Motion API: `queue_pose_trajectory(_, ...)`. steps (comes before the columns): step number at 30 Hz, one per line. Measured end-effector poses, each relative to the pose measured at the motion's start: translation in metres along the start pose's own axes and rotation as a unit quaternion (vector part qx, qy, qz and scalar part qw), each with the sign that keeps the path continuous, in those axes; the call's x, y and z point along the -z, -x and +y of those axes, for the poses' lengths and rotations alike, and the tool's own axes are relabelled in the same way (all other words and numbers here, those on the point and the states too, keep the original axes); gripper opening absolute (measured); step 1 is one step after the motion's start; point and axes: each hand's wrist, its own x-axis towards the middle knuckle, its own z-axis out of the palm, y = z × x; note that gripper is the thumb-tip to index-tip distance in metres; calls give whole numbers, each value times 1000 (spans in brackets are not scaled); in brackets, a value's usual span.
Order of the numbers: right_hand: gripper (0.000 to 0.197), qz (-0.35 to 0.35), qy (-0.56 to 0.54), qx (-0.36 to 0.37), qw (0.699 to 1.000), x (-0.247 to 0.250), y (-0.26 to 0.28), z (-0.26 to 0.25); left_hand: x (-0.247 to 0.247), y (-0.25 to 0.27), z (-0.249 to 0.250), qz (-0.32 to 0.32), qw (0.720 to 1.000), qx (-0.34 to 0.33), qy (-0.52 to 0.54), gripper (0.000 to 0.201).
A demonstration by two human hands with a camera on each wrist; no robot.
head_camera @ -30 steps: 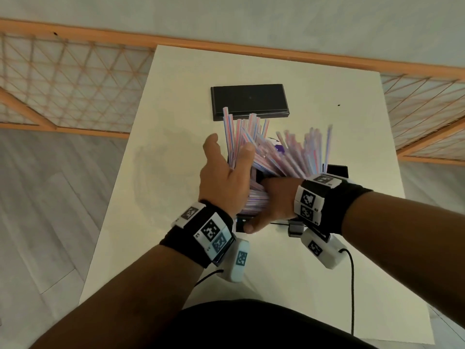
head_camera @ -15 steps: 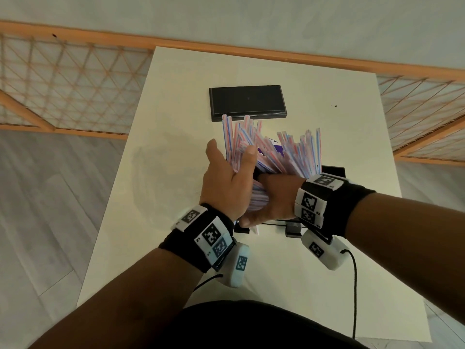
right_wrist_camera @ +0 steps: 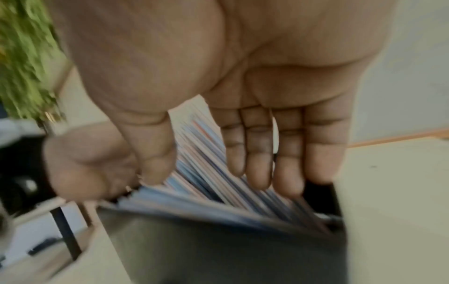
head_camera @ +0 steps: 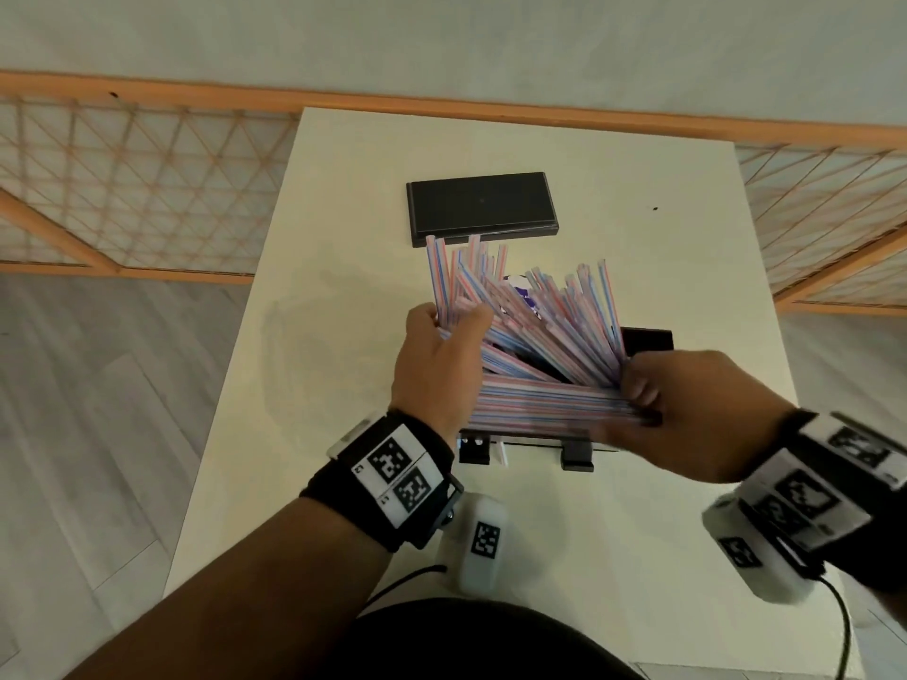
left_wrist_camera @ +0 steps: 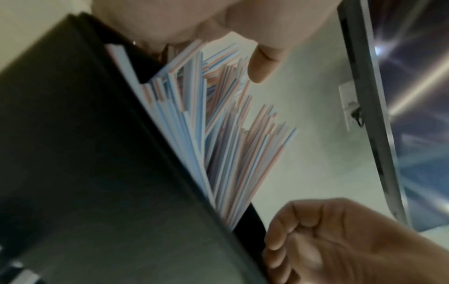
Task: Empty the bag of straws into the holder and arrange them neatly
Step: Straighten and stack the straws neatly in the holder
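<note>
Several red-and-blue striped straws (head_camera: 549,400) fan out of a black holder (head_camera: 648,338) at the middle of the white table. The lowest bunch lies almost level across the holder; the rest lean up to the right. My left hand (head_camera: 454,319) grips a cluster of straws at the left end, thumb and fingers around them. My right hand (head_camera: 640,404) holds the right ends of the low bunch. A purple-and-white bag (head_camera: 520,287) peeks out behind the fan. The left wrist view shows straws (left_wrist_camera: 218,153) along the holder wall (left_wrist_camera: 97,153). The right wrist view is blurred.
A flat black lid (head_camera: 483,208) lies on the table (head_camera: 343,213) just beyond the straws. Wooden lattice railings (head_camera: 122,188) run on both sides, and the table's left edge drops to grey floor. A cable (head_camera: 844,630) trails from my right wrist.
My right hand has slid right from the middle of the bundle to the straw ends. The straws have spread and tipped lower over the holder. The left hand stays at the left end.
</note>
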Motion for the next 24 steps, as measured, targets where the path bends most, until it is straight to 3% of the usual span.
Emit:
queue_pose_trajectory(1, 60, 15, 7, -9, 1000, -11, 1, 6, -1, 1, -1, -6, 999, -16, -27, 30)
queue_pose_trajectory(3, 76, 58, 4, 0, 998, -32, 1, 9, -5, 3, -4, -25, 995, -43, -86, 53)
queue_pose_trajectory(6, 86, 109, -47, -28, 993, -47, 1, 1, -9, 5, -7, -35, 988, -79, -129, 96)
queue_pose_trajectory(8, 90, 115, -95, -59, 987, -48, -5, -3, -9, 8, -6, -14, 988, -100, -114, 109)
queue_pose_trajectory(10, 86, 105, -122, -72, 984, -48, -14, -7, -10, 8, -10, 14, 989, -123, -86, 101)
queue_pose_trajectory(15, 67, 104, -156, -60, 980, -55, -31, -17, -10, 4, -17, 31, 987, -150, -46, 61)
queue_pose_trajectory(21, 69, 78, -115, -70, 988, -56, -43, -19, -9, 1, -23, 19, 987, -162, -13, 60)
queue_pose_trajectory(24, 67, 77, -114, -55, 989, -59, -47, -24, -10, 2, -22, 9, 983, -186, -2, 74)
